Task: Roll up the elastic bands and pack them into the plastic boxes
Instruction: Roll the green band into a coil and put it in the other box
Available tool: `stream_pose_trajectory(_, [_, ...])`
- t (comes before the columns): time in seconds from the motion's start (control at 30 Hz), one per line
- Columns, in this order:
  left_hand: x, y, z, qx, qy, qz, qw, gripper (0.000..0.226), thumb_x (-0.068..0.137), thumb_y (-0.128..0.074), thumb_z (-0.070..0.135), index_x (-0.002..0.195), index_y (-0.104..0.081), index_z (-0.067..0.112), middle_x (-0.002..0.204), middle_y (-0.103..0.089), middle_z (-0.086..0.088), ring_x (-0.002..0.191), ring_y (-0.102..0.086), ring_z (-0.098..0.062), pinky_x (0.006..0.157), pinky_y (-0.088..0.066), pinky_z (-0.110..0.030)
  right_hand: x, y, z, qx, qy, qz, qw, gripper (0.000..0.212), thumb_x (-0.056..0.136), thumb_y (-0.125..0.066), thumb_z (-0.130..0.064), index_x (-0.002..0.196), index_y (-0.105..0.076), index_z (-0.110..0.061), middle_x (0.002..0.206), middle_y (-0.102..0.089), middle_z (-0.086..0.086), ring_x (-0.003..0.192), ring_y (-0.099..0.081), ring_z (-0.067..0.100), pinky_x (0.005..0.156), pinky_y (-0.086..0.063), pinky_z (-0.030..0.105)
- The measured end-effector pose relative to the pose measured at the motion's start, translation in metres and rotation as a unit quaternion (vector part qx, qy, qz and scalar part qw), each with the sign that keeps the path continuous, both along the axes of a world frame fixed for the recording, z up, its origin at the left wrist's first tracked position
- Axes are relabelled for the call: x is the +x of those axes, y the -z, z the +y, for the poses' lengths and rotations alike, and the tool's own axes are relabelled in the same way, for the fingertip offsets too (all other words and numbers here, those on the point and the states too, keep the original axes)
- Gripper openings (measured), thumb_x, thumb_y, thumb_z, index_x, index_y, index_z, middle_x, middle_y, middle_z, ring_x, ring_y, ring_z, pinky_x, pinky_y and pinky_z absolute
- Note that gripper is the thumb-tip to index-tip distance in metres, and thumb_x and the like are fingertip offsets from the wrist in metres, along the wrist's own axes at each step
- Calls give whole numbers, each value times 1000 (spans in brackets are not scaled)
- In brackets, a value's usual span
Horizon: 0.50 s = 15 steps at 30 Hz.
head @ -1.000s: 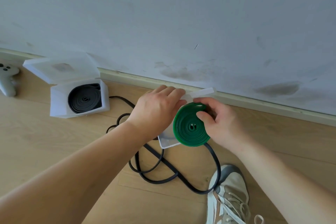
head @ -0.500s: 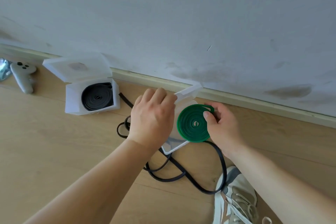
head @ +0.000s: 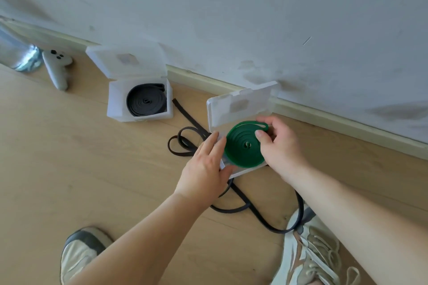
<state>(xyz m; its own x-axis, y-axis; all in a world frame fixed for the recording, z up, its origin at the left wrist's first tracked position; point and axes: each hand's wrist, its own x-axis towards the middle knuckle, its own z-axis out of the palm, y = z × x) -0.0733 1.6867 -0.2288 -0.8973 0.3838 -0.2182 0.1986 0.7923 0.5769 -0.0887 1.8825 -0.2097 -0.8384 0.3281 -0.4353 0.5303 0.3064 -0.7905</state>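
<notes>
A rolled green elastic band (head: pixel 243 149) sits tilted in an open clear plastic box (head: pixel 238 109) on the wooden floor by the wall. My right hand (head: pixel 280 146) pinches the roll at its upper right edge, thumb on top. My left hand (head: pixel 206 166) lies flat with fingers apart against the box's left front rim. A second open plastic box (head: pixel 115 104) further left holds a rolled black band (head: pixel 146 101). A loose black band (head: pixel 231 192) snakes over the floor under and around the near box.
A grey handheld controller (head: pixel 56 67) and a shiny foil bag (head: pixel 16 53) lie at the far left by the skirting board. My two shoes (head: pixel 81 254) are at the bottom, the right one (head: pixel 315 254) touching the loose black band. The wall runs close behind the boxes.
The near box's lid has swung fully open. My left hand came off the lid down to the box's front rim. My right hand lowered the green roll into the box.
</notes>
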Motion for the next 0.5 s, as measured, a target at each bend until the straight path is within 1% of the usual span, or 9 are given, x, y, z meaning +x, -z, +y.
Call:
stream_pose_trajectory(0.07, [-1,6,-1,8,20,14,1000,73,91,-77,33,154,-46,13,165,-36,-10,145,-47,-28,112,-41,-30,1,2,2,16,-13,2,1000,24,101,-59,-14,118,-64,-31,107,-68,-13,99,-62,2,77,-44,10])
stream_pose_trajectory(0.13, [-4,10,-2,3,43,33,999,75,85,-85,25,149,-51,8,161,-42,-16,139,-54,-34,108,-42,-29,0,5,6,35,-34,-8,999,23,101,-60,-15,118,-64,-29,107,-68,-12,98,-62,3,76,-44,10])
stream_pose_trajectory(0.17, [-6,12,-3,1,45,40,998,76,81,-88,23,147,-53,6,158,-44,-17,136,-56,-36,107,-42,-29,0,7,8,38,-40,-17,998,21,101,-60,-15,118,-65,-28,107,-69,-11,98,-64,6,76,-46,13])
stream_pose_trajectory(0.23, [-9,13,-4,4,45,53,998,81,75,-92,23,144,-56,4,155,-48,-18,133,-59,-34,106,-38,-27,1,12,10,37,-43,-37,998,20,100,-62,-16,117,-66,-27,107,-71,-7,100,-66,12,82,-52,23])
stream_pose_trajectory(0.27, [-9,14,-4,10,46,51,998,82,73,-93,22,144,-56,3,156,-48,-17,134,-59,-33,106,-36,-27,3,15,11,38,-45,-46,997,20,100,-63,-17,116,-66,-27,107,-72,-6,100,-67,13,84,-54,27])
stream_pose_trajectory(0.3, [-9,14,-4,17,48,45,998,84,72,-94,21,144,-56,2,157,-46,-17,135,-58,-32,108,-36,-28,7,17,10,44,-52,-53,996,20,99,-63,-17,116,-67,-27,107,-71,-5,100,-67,13,84,-53,27])
stream_pose_trajectory(0.4, [-7,15,-2,28,60,52,996,81,71,-94,14,141,-57,0,157,-46,-19,139,-54,-33,111,-35,-36,17,24,7,45,-49,-69,995,18,101,-62,-17,116,-67,-26,104,-71,-7,96,-66,12,74,-48,17])
stream_pose_trajectory(0.43, [-8,15,0,29,61,61,996,78,71,-94,11,139,-58,0,155,-47,-21,139,-53,-33,112,-35,-38,19,25,7,37,-31,-73,996,18,101,-62,-17,117,-67,-25,103,-71,-6,97,-67,13,74,-49,19])
stream_pose_trajectory(0.5, [-7,11,5,24,65,76,995,66,76,-90,9,136,-61,1,154,-49,-21,142,-50,-34,115,-35,-38,18,28,8,33,0,-82,996,20,102,-61,-18,121,-66,-22,104,-69,-3,98,-66,17,79,-51,26])
